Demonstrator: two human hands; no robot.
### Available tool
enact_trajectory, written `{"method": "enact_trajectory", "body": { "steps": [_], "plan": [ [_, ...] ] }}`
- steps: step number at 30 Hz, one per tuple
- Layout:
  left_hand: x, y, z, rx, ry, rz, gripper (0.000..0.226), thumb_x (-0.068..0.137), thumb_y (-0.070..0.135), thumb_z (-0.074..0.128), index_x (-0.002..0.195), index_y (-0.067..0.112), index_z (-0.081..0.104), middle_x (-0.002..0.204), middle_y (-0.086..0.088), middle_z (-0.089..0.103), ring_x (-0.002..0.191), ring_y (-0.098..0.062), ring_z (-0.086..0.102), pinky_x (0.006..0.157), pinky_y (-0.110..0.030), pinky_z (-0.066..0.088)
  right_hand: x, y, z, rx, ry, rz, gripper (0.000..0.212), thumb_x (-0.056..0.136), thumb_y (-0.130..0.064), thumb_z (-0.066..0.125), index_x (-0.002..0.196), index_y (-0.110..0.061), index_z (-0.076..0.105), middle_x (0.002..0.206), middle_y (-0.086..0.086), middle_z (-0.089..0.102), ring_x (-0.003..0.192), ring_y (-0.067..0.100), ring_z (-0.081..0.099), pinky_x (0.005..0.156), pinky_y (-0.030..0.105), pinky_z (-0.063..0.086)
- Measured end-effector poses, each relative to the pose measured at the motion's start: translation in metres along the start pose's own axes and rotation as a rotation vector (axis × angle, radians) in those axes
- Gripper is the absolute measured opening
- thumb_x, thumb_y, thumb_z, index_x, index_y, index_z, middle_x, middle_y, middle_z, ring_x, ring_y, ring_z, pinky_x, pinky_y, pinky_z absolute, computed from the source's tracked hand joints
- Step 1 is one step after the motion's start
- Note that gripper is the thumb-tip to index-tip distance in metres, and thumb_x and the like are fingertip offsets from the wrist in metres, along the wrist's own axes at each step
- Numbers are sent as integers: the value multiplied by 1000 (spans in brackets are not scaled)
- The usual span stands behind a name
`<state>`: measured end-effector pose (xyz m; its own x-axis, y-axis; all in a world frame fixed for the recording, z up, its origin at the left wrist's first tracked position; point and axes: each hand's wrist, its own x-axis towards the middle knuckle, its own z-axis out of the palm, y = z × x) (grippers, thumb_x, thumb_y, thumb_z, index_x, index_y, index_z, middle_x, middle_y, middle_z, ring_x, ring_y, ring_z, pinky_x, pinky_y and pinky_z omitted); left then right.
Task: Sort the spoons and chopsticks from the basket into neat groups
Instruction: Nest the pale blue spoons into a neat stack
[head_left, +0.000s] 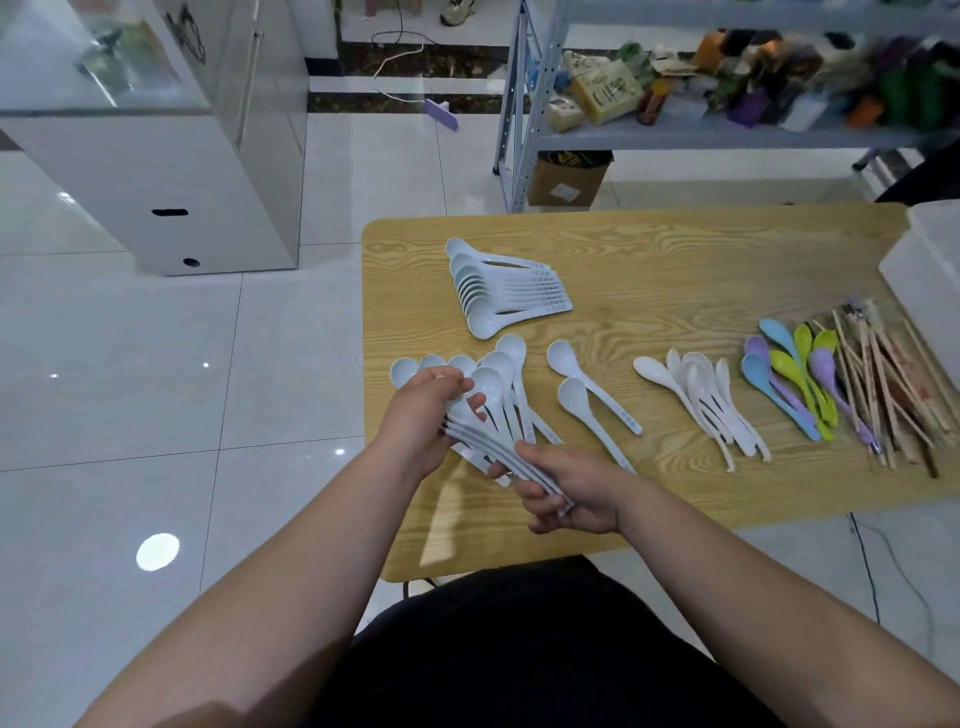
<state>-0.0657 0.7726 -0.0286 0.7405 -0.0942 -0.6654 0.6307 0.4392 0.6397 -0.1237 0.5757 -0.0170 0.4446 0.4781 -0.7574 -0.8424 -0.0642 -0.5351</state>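
On the wooden table (675, 260), my left hand (421, 415) and my right hand (571, 493) both grip one bundle of pale blue spoons (498, 384): the left near the bowls, the right round the handle ends. A neat nested row of pale blue spoons (498, 288) lies further back. Two loose pale blue spoons (587, 395) lie to the right of the bundle. Further right lie a group of white spoons (706, 395), a group of coloured spoons (795, 379) and a pile of chopsticks (888, 384).
A white basket (930, 265) stands at the table's right edge. Behind the table are a metal shelf (675, 130) full of goods and a cardboard box (566, 179) under it. A white cabinet (171, 156) stands on the tiled floor to the left.
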Motion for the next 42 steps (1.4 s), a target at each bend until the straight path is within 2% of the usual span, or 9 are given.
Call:
{"method": "enact_trajectory", "body": {
  "steps": [4,8,12,17,21,23,28,35,42],
  "plan": [
    [12,3,11,291,2,29,34,84,-5,46,96,13,71,110,-12,70,91,-35,75,76,-48,62,2,-28,-36,-436,123,-83,36,105,-39,44,111,-14,68,67,-3,55,53,13,45,71,32,50],
    [27,8,37,365,67,98,34,76,3,48,87,22,73,101,-14,76,93,-29,75,85,-48,61,10,-69,-71,-768,122,-149,24,102,-37,49,91,-44,69,78,-15,70,65,6,58,70,26,51],
    [53,24,63,424,84,179,32,73,17,50,92,33,71,101,-5,77,97,-21,74,92,-51,58,33,-110,-106,-797,129,-218,28,90,-42,54,114,-47,67,91,-9,73,73,9,63,73,34,55],
    [109,46,80,578,284,443,28,82,42,60,110,38,66,106,20,67,96,3,64,82,-25,52,65,-164,-160,-895,249,-393,26,81,-59,51,103,-64,64,84,-17,70,68,-3,60,69,29,50],
    [153,50,73,1049,371,679,42,85,19,71,126,16,62,123,-4,58,116,-19,55,99,-34,47,104,-207,-202,-953,490,-578,24,98,-38,54,118,-45,65,84,-26,65,74,-9,58,65,13,45],
    [171,48,72,1339,287,818,56,78,18,79,130,7,62,128,-17,58,124,-37,50,107,-48,41,129,-228,-216,-1061,565,-653,21,100,-31,52,115,-36,65,84,-16,63,75,2,56,62,25,41],
    [206,36,74,2000,50,695,93,81,67,64,157,28,27,166,-6,17,154,-35,2,122,-60,0,193,-262,-231,-1295,667,-632,29,99,-32,47,122,-22,62,106,6,64,97,27,57,73,36,43],
    [229,27,67,2092,71,724,89,85,63,61,158,26,25,167,-9,15,154,-36,3,121,-63,-1,242,-273,-225,-1474,547,-569,45,101,-37,50,145,-26,48,127,10,57,115,31,55,87,35,43],
    [228,26,60,1961,149,849,92,77,58,74,154,22,38,162,-14,29,148,-40,27,118,-56,23,237,-264,-220,-1560,318,-558,47,99,-39,57,145,-31,51,127,3,55,116,24,54,94,34,43]
  ]
}}
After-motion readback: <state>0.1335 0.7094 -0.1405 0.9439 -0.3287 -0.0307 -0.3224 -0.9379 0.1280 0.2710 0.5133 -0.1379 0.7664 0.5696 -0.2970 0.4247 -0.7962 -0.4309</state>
